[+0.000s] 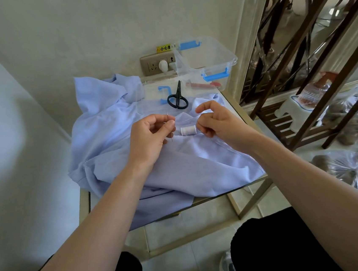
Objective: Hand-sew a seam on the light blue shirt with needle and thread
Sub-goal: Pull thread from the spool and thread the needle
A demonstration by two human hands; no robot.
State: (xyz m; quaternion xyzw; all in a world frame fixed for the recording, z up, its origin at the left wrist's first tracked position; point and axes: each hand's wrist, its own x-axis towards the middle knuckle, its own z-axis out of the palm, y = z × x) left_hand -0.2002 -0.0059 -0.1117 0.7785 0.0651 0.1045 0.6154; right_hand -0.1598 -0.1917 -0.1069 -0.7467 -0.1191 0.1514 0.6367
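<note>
Light blue shirt [112,138] spread crumpled over the glass tabletop [232,107], with the white thread spool [188,130] lying on its side on the fabric. Just left of the spool, the left hand [149,136] pinches the needle [169,127] upright between thumb and forefinger. Just right of the spool, the right hand [214,120] has its fingers curled; whether they grip a thread cannot be told. Behind the spool, black scissors [177,99] lie on a clear lid [161,95]. Behind and right of the spool, a clear box [208,64] with blue latches hides part of a yellow label [163,48] reading "小心" above a wall socket [155,65]. Far right of the spool stands a dark wooden shelf [283,128].
</note>
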